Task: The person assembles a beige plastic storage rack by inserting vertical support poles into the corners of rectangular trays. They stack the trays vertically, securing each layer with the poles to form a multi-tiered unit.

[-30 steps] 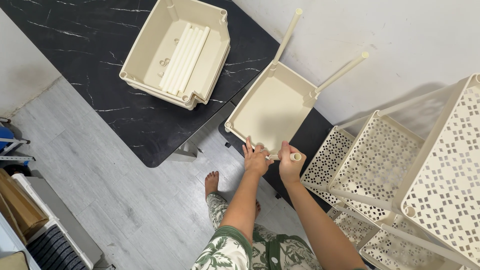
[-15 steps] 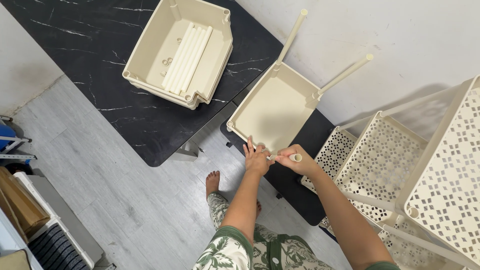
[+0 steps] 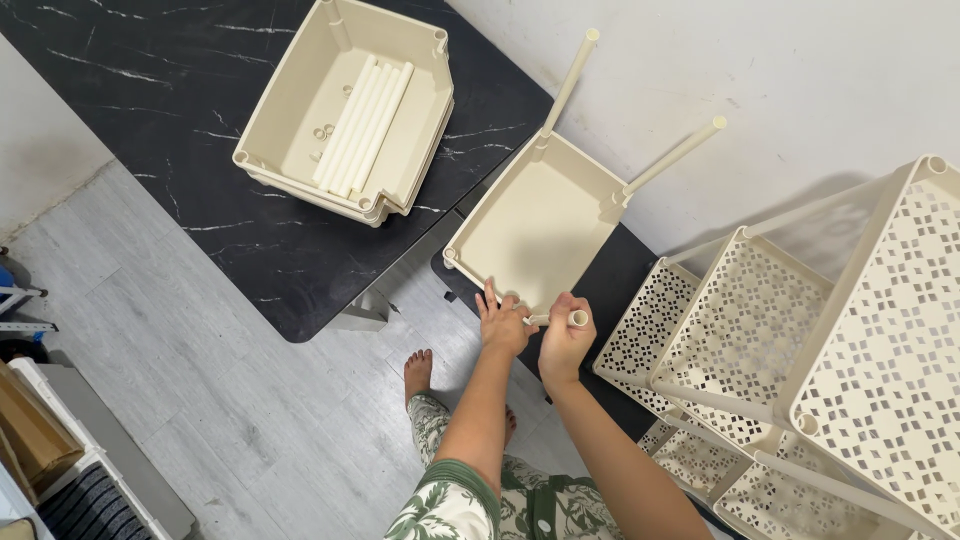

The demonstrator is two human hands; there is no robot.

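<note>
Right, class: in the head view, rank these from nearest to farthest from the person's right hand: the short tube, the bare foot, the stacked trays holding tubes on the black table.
1. Short cream tube: held in the right hand itself, at the shallow tray's near corner.
2. Bare foot: on the grey floor, to the hand's left.
3. Stacked trays: on the black table, far upper left.
</note>
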